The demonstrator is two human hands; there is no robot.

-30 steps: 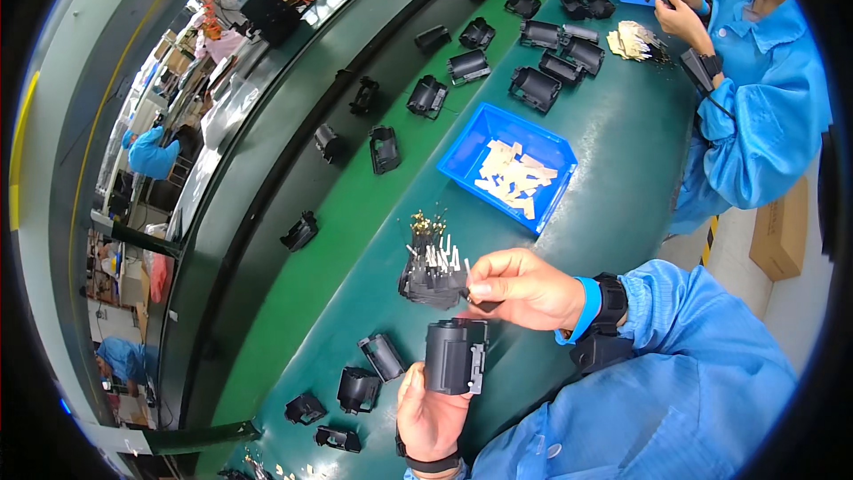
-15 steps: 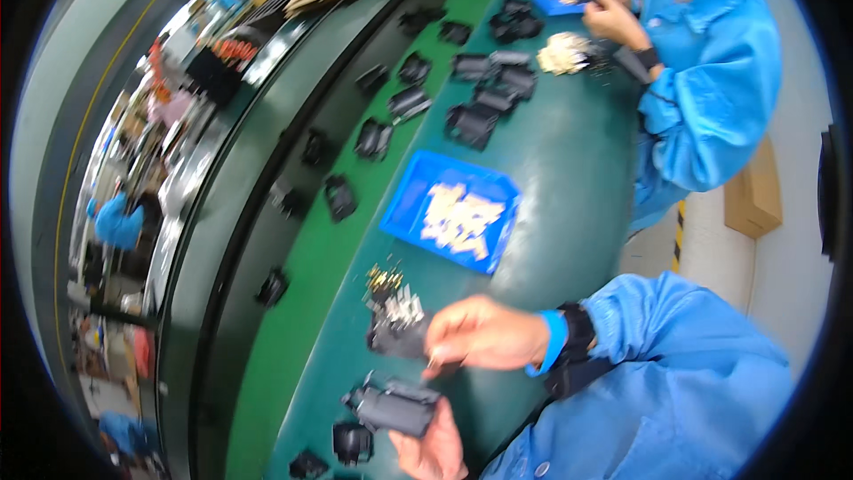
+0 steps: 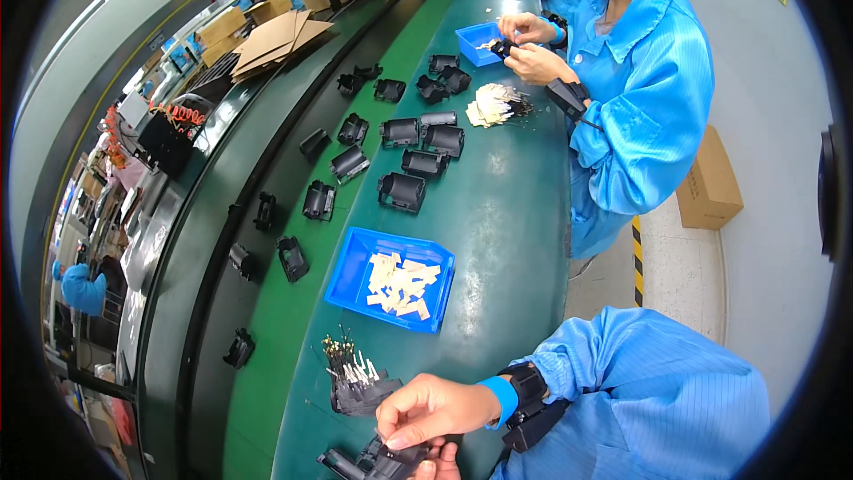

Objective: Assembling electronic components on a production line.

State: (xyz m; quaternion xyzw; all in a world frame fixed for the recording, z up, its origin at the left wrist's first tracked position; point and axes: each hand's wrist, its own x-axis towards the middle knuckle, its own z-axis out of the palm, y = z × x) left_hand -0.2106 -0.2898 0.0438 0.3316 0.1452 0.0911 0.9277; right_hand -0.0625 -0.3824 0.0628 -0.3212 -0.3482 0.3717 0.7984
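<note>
At the bottom edge my right hand point(image 3: 426, 411) pinches down onto a black plastic housing point(image 3: 373, 460). My left hand point(image 3: 437, 464) is mostly cut off by the frame edge, with only fingertips showing under that housing as it holds it. Just above lies a pile of small black wired parts with metal pins point(image 3: 354, 380) on the green bench point(image 3: 506, 213). Beyond it stands a blue tray point(image 3: 351, 280) holding several pale flat pieces.
Several black housings point(image 3: 402, 191) lie along the bench and on the dark conveyor point(image 3: 258, 213) to the left. A person in blue point(image 3: 640, 98) works at the far right with another blue tray point(image 3: 471, 34). A cardboard box point(image 3: 711, 180) sits on the floor.
The view has swung upward along the bench. My hands and the black housing have dropped to the bottom edge, and my left hand is now nearly out of the frame.
</note>
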